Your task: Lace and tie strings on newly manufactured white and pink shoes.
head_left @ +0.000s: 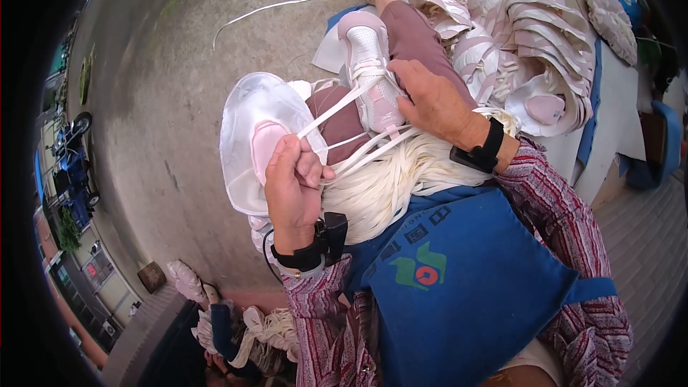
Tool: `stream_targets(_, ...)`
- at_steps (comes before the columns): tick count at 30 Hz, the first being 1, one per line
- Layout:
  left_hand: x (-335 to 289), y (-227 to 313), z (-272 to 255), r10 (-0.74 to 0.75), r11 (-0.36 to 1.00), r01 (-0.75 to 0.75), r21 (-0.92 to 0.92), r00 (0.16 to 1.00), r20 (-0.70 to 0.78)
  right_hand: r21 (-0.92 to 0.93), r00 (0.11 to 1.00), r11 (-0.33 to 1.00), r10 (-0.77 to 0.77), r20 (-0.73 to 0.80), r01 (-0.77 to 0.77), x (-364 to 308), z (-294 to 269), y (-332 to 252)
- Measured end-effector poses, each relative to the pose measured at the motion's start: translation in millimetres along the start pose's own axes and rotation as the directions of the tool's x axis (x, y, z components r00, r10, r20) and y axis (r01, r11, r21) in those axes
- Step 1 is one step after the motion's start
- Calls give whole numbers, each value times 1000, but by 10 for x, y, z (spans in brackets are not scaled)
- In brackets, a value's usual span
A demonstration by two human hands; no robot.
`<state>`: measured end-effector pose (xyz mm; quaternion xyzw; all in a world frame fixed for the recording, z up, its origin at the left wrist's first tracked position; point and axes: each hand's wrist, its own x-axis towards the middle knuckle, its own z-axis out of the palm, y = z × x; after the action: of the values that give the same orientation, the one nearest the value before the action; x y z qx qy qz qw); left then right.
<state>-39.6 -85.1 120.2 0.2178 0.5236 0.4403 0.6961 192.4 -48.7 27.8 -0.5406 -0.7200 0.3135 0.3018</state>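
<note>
A white and pink shoe upper (369, 43) lies over mauve trousers, its front half laced. My right hand (437, 104) is closed on the upper's right edge, thumb and fingertips on the fabric. My left hand (294, 183) pinches a flat white shoelace (337, 109), which runs taut up to the eyelets. More lace strands pass from the upper's lower end toward the left hand. Under both wrists, a thick bundle of cream laces (401, 175) spreads over my lap on a blue apron (473, 265). Beside my left hand, another white upper with a pink patch (240, 122) stands open.
Many uppers (537, 36) are heaped at the far right on a pale board (609, 122). A loose lace (272, 8) lies on the concrete floor (165, 115). At the lower left, another person's dark sleeve (224, 333) shows near more laces. A blue chair (663, 147) stands right.
</note>
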Motion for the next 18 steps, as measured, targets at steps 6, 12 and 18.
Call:
stream_targets(6,82,7,48,47,993,-52,-102,997,-56,-239,980,968,117,160,-76,35,8,-86)
stream_targets(12,-232,156,387,-94,874,-73,480,945,313,-49,999,998,-32,16,33,-17,-240,-74)
stream_targets(18,-300,-123,557,-62,803,-290,520,828,558,501,556,254,490,671,-828,20,-294,-569)
